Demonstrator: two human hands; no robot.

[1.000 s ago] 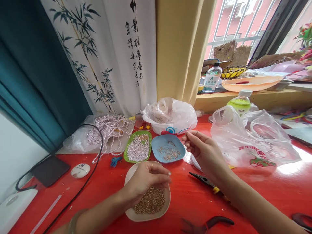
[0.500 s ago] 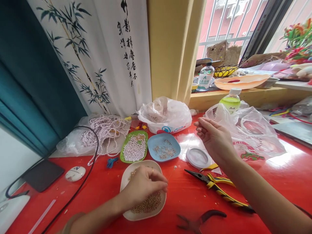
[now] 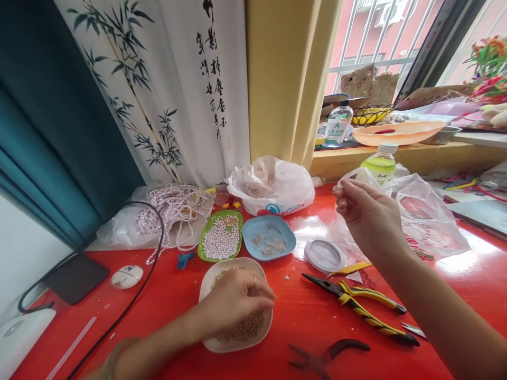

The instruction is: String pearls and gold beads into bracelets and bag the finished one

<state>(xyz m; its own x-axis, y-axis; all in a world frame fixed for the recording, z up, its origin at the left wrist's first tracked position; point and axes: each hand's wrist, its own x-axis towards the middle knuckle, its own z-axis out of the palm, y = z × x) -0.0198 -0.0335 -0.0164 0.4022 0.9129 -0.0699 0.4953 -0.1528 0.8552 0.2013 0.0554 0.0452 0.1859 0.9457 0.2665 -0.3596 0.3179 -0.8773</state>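
Note:
My left hand [image 3: 240, 301] is over the cream dish [image 3: 233, 345], thumb and fingers pinched together. What it pinches, if anything, is too small to see. Small gold beads [image 3: 243, 328] fill the dish beneath it, partly covered by the hand. Held up at the right, my right hand [image 3: 368, 216] has its fingertips pressed together, near the clear plastic bag [image 3: 423, 206]. Whatever lies between those fingertips is too fine to make out. Behind the cream dish are a green tray [image 3: 201, 232] of pearly beads and a blue tray [image 3: 273, 228] with small metallic pieces.
Long-nose pliers [image 3: 348, 303] with yellow-black handles lie right of the dish, dark-handled cutters [image 3: 328, 356] nearer me. A white round lid [image 3: 325, 256] sits farther back. Bead strands [image 3: 174, 208] heap at the left; a black cable [image 3: 130, 306] crosses the red tabletop.
My right hand has moved rightward, farther from my left hand, still pinched. The left hand stays pinched over the cream dish. The whole view has shifted slightly.

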